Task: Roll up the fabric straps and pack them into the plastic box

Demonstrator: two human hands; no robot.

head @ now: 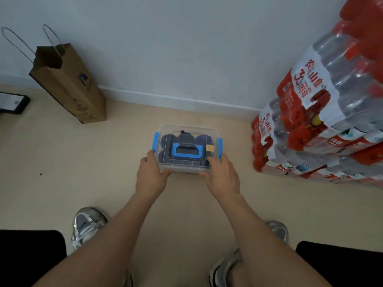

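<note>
A left hand (152, 175) and right hand (221, 177) grip the lidded plastic box (186, 169), fingers (150, 156) curled just beneath its blue latches (155, 141); rolled straps (165, 141) lie beyond the fingertips.

The one camera sits at the person's head and faces forward and steeply down onto the beige floor (62, 162). Bare forearms run up from the bottom edge to the left hand (150, 177) and right hand (222, 178), which hold the plastic box (186, 170) at arm's length near the centre. Shoes (88, 224) lie close below the lens. The wide lens bends the edges: a wall (186, 48) fills the top, a paper bag (70, 85) leans at left, and packs of bottled water (323, 112) curve in at right.
</note>
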